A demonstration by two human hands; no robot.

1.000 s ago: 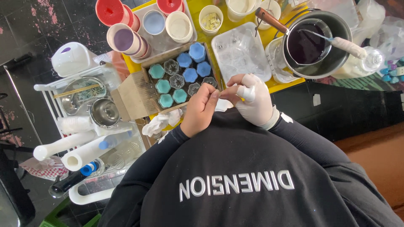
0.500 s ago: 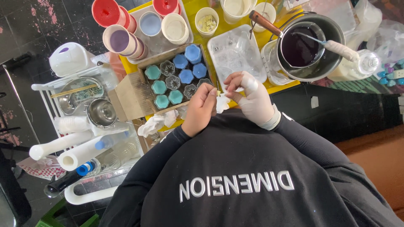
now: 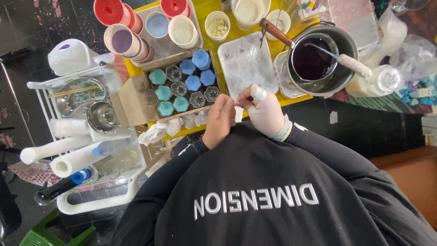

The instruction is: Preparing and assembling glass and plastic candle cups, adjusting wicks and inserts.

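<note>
While the head view looks down over a black-sleeved back, both hands meet above the near edge of the yellow worktop point(image 3: 207, 9); the bare left hand point(image 3: 219, 120) is curled, fingertips pressed together on a thin white strand point(image 3: 237, 105); the gloved right hand point(image 3: 264, 111) pinches the same strand from the other side. It looks light, limp and easily dropped, best held at its ends between fingertips. Just beyond sits a cardboard tray point(image 3: 132, 98) of small blue and teal moulds point(image 3: 193, 83); a clear tray point(image 3: 248, 64) and a pot point(image 3: 318, 61) of dark liquid lie right.
</note>
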